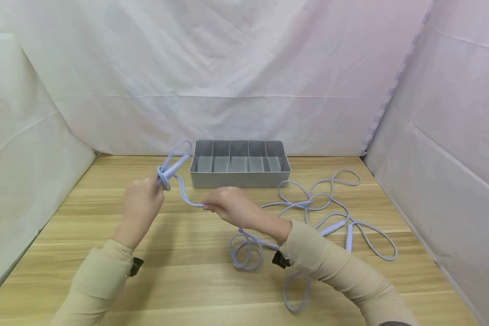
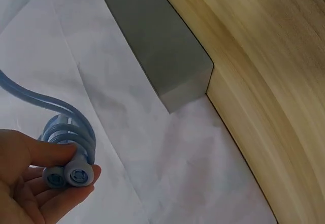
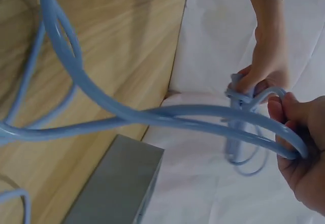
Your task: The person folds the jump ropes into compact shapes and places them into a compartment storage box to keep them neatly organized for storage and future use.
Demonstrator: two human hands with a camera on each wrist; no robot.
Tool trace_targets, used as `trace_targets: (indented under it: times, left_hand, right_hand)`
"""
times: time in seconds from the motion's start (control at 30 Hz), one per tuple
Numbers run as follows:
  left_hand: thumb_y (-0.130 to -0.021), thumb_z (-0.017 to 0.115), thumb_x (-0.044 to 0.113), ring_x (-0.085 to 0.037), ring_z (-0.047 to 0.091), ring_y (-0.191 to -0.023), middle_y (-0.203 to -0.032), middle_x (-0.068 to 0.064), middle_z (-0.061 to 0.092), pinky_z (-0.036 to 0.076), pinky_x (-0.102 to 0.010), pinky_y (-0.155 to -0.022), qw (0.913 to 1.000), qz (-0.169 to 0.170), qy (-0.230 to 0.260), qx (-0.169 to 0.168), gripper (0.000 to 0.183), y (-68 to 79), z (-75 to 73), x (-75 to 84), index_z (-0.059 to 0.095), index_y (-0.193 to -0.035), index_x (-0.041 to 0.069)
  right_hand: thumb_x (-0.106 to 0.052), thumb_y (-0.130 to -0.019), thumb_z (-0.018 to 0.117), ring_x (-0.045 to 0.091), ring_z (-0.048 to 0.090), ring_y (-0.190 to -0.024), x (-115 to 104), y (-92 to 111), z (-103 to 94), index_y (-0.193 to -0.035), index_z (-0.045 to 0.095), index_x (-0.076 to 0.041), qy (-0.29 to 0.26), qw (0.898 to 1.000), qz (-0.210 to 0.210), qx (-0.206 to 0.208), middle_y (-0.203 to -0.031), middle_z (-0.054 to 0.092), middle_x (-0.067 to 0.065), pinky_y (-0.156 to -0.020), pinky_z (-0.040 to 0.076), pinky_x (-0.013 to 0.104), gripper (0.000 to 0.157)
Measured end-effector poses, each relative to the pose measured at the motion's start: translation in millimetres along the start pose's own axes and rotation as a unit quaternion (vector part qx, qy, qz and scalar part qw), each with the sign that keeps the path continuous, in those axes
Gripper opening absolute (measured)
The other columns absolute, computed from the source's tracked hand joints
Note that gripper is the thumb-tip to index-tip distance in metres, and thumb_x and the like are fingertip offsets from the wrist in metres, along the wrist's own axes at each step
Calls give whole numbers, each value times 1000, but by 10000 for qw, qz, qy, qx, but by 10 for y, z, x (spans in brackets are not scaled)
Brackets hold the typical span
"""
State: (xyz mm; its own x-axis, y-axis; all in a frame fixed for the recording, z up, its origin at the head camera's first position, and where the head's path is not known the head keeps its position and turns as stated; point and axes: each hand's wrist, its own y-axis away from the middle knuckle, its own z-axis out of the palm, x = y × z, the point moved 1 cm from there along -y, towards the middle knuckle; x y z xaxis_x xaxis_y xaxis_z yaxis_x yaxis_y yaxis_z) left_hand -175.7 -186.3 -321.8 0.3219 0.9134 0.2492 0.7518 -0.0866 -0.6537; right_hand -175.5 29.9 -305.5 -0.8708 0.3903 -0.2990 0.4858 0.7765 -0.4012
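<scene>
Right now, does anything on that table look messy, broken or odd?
Only the pale blue cord sprawled on the right of the table: its crossing loops look messy next to the wound bundle in the person's left hand. I see no spill or damage.

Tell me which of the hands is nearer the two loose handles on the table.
Right. The right hand is left of the loose handles, holding cord; the left hand is farther left, holding the bundled handles.

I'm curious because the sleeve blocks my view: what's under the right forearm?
Pale blue cord shows on both sides of the right sleeve; whatever the sleeve itself covers cannot be seen.
</scene>
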Motion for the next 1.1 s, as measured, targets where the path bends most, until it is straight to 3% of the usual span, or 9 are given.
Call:
trace_targets:
  times: [0.13, 0.27, 0.4, 0.63, 0.77, 0.93, 1.0, 1.1]
  left_hand:
    - [-74, 61, -9, -11, 29, -35, -44, -5, 46, 26, -22, -30, 9955, 358, -477, -740, 6, 43, 65, 92, 62, -80, -7]
    - [-66, 65, -12, -12, 34, -38, -49, -5, 50, 30, -22, -31, 9847, 768, -842, -1321, 11, 86, 112, 161, 63, -76, -6]
    - [-62, 67, -14, -11, 35, -39, -49, -3, 49, 32, -22, -32, 9722, 1259, -1138, -1612, 15, 136, 92, 236, 60, -68, -2]
    - [-59, 66, -16, -10, 35, -41, -47, 0, 45, 34, -20, -33, 9495, 2139, -1221, -1945, 27, 243, 6, 345, 51, -58, 5]
    - [-60, 69, -15, -8, 38, -41, -50, 1, 49, 35, -18, -35, 9408, 2391, -904, -2225, 26, 308, -82, 402, 55, -60, 7]
    - [-60, 69, -16, -5, 44, -45, -55, 6, 53, 40, -15, -39, 9268, 2681, -25, -2631, 29, 362, -256, 499, 57, -63, 11]
    - [-60, 67, -17, -3, 42, -47, -57, 10, 53, 39, -15, -41, 9247, 2793, 343, -2563, 32, 367, -321, 530, 57, -65, 13]
    - [-62, 67, -15, 0, 39, -50, -59, 13, 53, 38, -14, -42, 9266, 2917, 936, -2181, 33, 362, -402, 551, 57, -70, 15]
  right_hand:
    - [-12, -87, 60, 10, 61, -73, -34, -62, -86, -91, 69, -5, 428, 9976, -515, -166, -82, 67, 1, -66, 48, 13, 13]
    - [-12, -87, 60, 8, 58, -66, -30, -125, -205, -87, 68, -6, 332, 9967, -566, -473, -77, 65, 0, -63, 45, 10, 10]
    - [-11, -87, 60, 7, 58, -65, -6, -178, -318, -87, 69, -6, 203, 9962, -471, -705, -77, 66, 0, -62, 45, 11, 10]
    - [-10, -88, 59, 9, 62, -72, 128, -281, -397, -92, 69, -4, 95, 9966, -593, -558, -80, 68, 3, -68, 48, 13, 13]
    - [-11, -88, 58, 9, 62, -72, 244, -311, -385, -93, 69, -3, -17, 9971, -590, -478, -82, 68, 3, -67, 48, 13, 14]
    - [-11, -89, 57, 10, 62, -74, 362, -307, -316, -94, 69, -3, -251, 9968, -642, -400, -85, 69, 4, -68, 48, 14, 15]
    - [-11, -89, 57, 10, 63, -75, 399, -299, -280, -94, 68, -3, -425, 9966, -631, -316, -86, 69, 5, -69, 48, 14, 15]
    - [-10, -88, 58, 9, 63, -75, 442, -284, -214, -94, 69, -2, -714, 9960, -521, -119, -85, 69, 5, -69, 49, 13, 14]
